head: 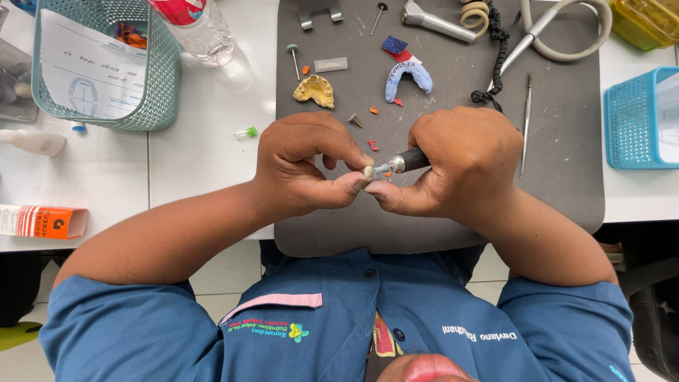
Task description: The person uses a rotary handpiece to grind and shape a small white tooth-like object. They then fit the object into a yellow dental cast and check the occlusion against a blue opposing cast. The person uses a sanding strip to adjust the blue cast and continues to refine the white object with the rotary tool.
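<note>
handpiece [407, 161] probably against pinched piece [368, 171]

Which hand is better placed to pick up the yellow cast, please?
Probably the left hand: the cast lies just beyond it, while the right hand holds the handpiece farther off. The left does pinch a small piece.

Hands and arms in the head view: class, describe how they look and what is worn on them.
Both the left hand and right hand are bare: no gloves, rings or watch show. The forearms are uncovered. Short blue sleeves end near the elbows, part of a blue collared shirt.
</note>
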